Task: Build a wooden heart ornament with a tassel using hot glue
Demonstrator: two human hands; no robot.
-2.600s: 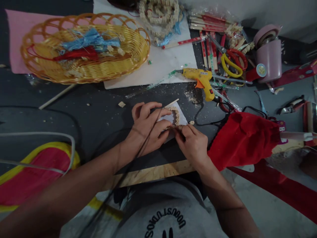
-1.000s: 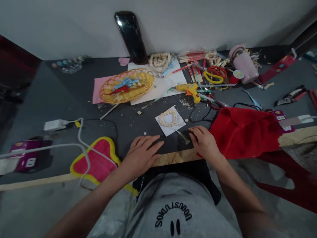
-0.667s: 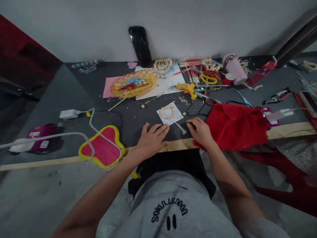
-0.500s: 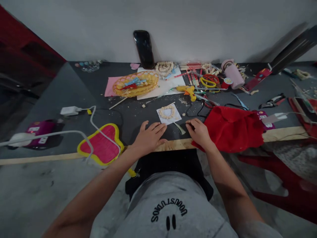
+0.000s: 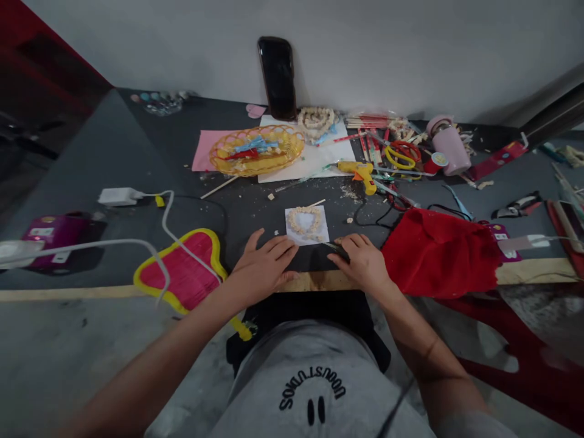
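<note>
A small white paper square point(image 5: 322, 236) lies on the dark table with a heart-shaped ring of pale beads point(image 5: 292, 222) on it. My left hand point(image 5: 264, 267) rests flat, fingers stretched out, its fingertips at the lower left corner of the paper. Off the paper's lower right corner runs a thin tassel point(image 5: 332, 246), mostly covered by my right hand point(image 5: 362, 261). The thumb and fingers of that hand are closed around the tassel's strands. A thin stick point(image 5: 318, 202) lies at the paper's top edge.
Behind the paper stand a yellow basket point(image 5: 219, 167) and a yellow glue gun point(image 5: 360, 173). A phone point(image 5: 277, 79) leans on the wall. Red cloth point(image 5: 440, 252) lies right; a pink-and-yellow shape point(image 5: 189, 267) with a white cable lies left, overhanging the wooden edge point(image 5: 91, 293).
My right hand has moved onto the tassel and closed on it. The paper with the beads has turned slightly. My left hand stays flat beside it. The camera view has shifted a little.
</note>
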